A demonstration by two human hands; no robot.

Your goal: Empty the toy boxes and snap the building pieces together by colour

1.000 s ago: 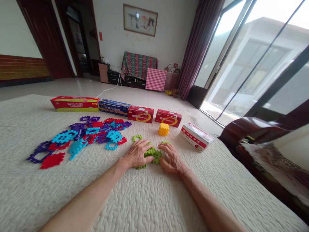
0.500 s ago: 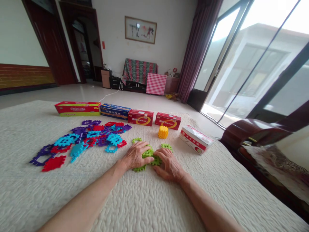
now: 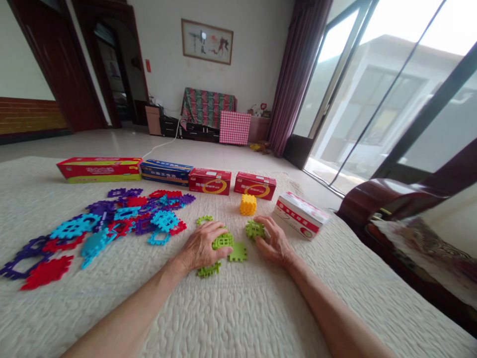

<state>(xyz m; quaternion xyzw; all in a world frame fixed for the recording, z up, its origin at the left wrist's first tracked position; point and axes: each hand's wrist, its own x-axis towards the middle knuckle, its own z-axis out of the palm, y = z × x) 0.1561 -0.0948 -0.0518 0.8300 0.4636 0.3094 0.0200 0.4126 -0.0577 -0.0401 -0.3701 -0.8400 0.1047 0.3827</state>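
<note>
My left hand (image 3: pixel 203 248) is closed around a lime-green interlocking plastic tile (image 3: pixel 223 241), its thumb on the near side and its fingers over the far side. To its right, my right hand (image 3: pixel 276 243) grips another green lattice tile (image 3: pixel 255 229) between fingers and thumb. A solid green tile (image 3: pixel 237 252) lies flat on the quilted cover between the hands. Partly under my left hand's near side is a green tile (image 3: pixel 209 269), and beyond its fingers lies a green frame piece (image 3: pixel 204 219). A yellow cube (image 3: pixel 248 204) built from such tiles stands farther off.
On the left spreads a pile of purple, red and blue tiles (image 3: pixel 164 222). A long red-and-green box (image 3: pixel 100 170), a blue box (image 3: pixel 167 171) and two red boxes (image 3: pixel 209 182) line the far side. A white-and-red box (image 3: pixel 301 214) stands at right on the quilted cover (image 3: pixel 238 318).
My hands have moved apart. The right one has shifted right with a green tile, uncovering the solid green tile between them. The view has turned slightly.
</note>
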